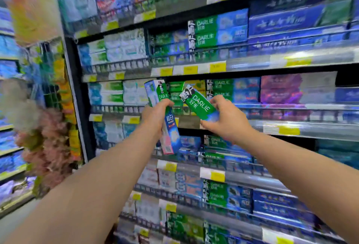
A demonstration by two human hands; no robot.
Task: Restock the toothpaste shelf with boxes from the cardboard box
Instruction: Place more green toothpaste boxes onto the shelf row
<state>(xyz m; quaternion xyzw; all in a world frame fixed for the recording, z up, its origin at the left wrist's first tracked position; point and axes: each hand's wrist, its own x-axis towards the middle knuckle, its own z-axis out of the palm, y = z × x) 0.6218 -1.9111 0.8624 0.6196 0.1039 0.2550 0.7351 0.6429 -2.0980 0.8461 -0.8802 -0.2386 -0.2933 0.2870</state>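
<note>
Straight ahead, two bare arms are reaching toward a toothpaste shelf [272,125]. The left hand [155,115] is gripping a long box [162,115] around its middle, holding it nearly upright. The right hand [227,119] is pinching a second box [200,105] by its lower end, tilting it up and leftward. Both boxes are hovering just before the shelf, near each other. Each is showing "DARLIE" in white on green; matching boxes are filling the rows behind, above yellow price tags [217,175].

Left hand [155,115] held one toothpaste box [162,116] left of right hand's [227,120] tilted box [200,105], stocked shelves [252,69] behind.
</note>
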